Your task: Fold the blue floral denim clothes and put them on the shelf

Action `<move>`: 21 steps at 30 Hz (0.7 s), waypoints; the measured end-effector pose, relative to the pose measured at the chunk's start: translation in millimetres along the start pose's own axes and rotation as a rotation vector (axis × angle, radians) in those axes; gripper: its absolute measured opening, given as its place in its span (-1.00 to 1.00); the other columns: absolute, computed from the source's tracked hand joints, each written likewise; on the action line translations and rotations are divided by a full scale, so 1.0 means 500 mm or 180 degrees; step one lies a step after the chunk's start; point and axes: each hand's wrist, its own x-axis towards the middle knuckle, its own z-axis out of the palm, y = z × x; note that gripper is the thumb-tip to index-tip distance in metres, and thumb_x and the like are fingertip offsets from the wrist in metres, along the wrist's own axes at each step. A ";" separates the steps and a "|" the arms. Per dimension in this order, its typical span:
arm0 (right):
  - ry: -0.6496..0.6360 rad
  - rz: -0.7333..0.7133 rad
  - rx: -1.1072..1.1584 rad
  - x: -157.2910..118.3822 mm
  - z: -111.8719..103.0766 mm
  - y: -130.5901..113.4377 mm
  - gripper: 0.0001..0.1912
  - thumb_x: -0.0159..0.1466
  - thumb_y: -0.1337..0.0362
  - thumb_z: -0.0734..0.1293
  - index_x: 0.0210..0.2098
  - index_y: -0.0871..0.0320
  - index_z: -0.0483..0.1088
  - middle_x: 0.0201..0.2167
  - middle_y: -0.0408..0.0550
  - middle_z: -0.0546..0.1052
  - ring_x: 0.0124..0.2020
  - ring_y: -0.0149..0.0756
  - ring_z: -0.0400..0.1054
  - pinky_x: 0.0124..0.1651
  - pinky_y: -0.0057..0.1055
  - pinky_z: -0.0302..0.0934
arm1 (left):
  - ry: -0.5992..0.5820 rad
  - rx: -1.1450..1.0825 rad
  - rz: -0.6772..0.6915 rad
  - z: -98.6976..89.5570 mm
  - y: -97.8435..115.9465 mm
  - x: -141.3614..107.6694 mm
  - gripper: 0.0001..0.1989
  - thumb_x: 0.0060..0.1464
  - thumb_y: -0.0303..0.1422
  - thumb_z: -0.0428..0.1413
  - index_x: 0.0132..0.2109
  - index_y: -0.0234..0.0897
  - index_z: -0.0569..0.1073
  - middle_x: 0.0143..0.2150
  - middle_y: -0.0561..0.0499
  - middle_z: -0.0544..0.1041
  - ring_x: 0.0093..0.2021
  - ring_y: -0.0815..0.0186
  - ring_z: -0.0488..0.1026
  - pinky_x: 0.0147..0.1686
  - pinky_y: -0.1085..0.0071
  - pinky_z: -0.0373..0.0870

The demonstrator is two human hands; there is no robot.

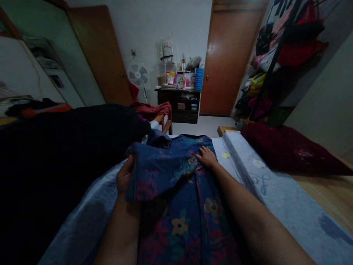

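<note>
A dark blue floral garment (179,226), denim-like with flowers in yellow, pink and green, lies lengthwise on the bed before me. Its left side is folded over toward the middle and partly raised. My left hand (124,176) grips the lifted left edge, the thumb on the outside and the other fingers hidden behind the cloth. Toward the garment's far right side, my right hand (207,158) lies flat on the fabric with fingers spread. A seam runs down the garment below that hand.
The bed has a pale blue sheet (248,162). Dark clothing (68,147) is piled at left, and a maroon garment (292,149) lies at right on a wooden surface (325,195). Beyond stand a fan (138,75), a dark cabinet (176,116) and a door (231,62).
</note>
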 end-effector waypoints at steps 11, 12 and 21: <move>-0.0178 -0.0011 0.0206 -0.167 -0.039 -0.093 -0.90 0.18 0.27 0.30 -0.35 0.13 0.45 -0.39 -0.10 0.52 -0.32 -0.32 0.38 -0.28 -0.47 0.13 | 0.0774 -0.0104 0.0337 0.030 0.014 0.024 -0.37 -0.03 -0.49 0.14 0.20 0.05 0.28 0.16 0.06 0.45 0.09 0.21 0.46 0.06 0.17 0.43; -0.0144 0.0007 0.0191 -0.183 -0.034 -0.103 -0.89 0.16 0.27 0.31 -0.32 0.12 0.44 -0.34 -0.09 0.52 -0.28 -0.30 0.38 -0.27 -0.47 0.14 | 0.0703 0.0015 0.0412 0.035 0.012 0.022 -0.35 -0.04 -0.48 0.14 0.20 0.05 0.28 0.17 0.05 0.44 0.09 0.19 0.46 0.05 0.15 0.44; 0.0420 0.0299 0.0163 -0.235 0.010 -0.123 -0.73 0.22 0.32 0.22 -0.08 0.07 0.34 -0.08 -0.01 0.43 -0.03 -0.23 0.33 -0.08 -0.38 0.16 | 0.0603 0.4036 0.1613 0.052 -0.040 -0.005 -0.31 -0.11 -0.41 0.24 0.21 -0.30 0.28 0.45 -0.28 -0.18 0.42 -0.19 -0.31 0.30 -0.20 -0.24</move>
